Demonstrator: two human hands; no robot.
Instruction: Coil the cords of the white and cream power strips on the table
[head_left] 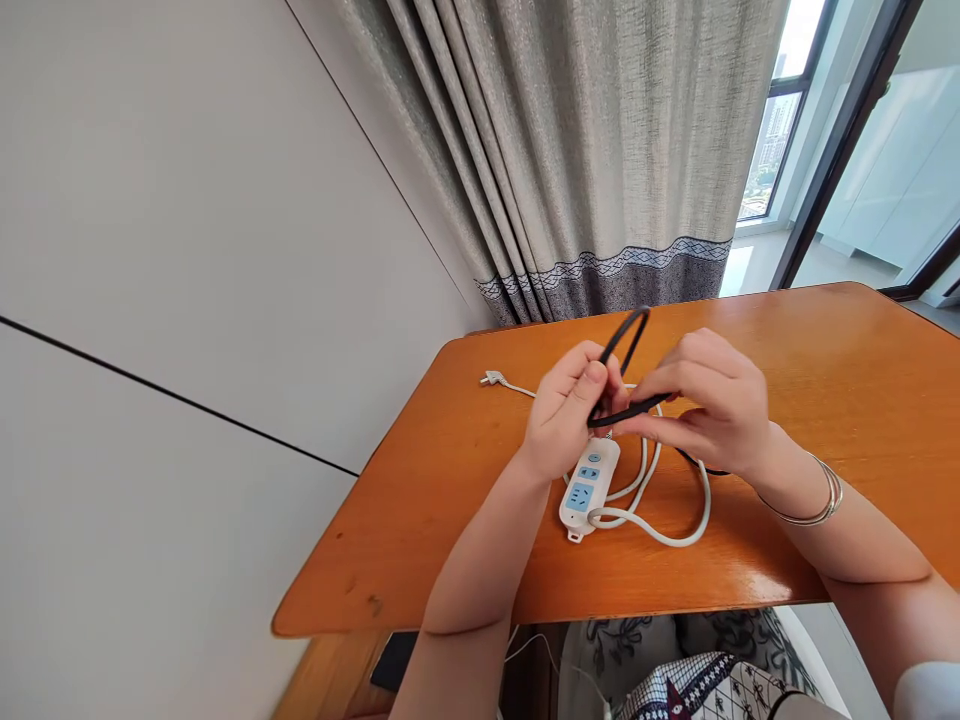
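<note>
We see two hands holding a black cable (637, 405) in a bent loop above a wooden table (420, 520).

The left hand (566, 405) has its thumb clamped against its fingers on the cable, which we judge keeps the bend from springing open; the right hand (712, 395) pinches a nearby stretch between thumb and forefinger, apparently to guide it alongside. The work hangs over the far end of a white power strip (589, 490), set in from the table's near edge, where both hands reach it easily, we judge. The strip's white cord (675, 543) curls loosely to its right, and its plug (493, 378) lies near the table's far left corner, seemingly left wherever the slack cord allowed.
</note>
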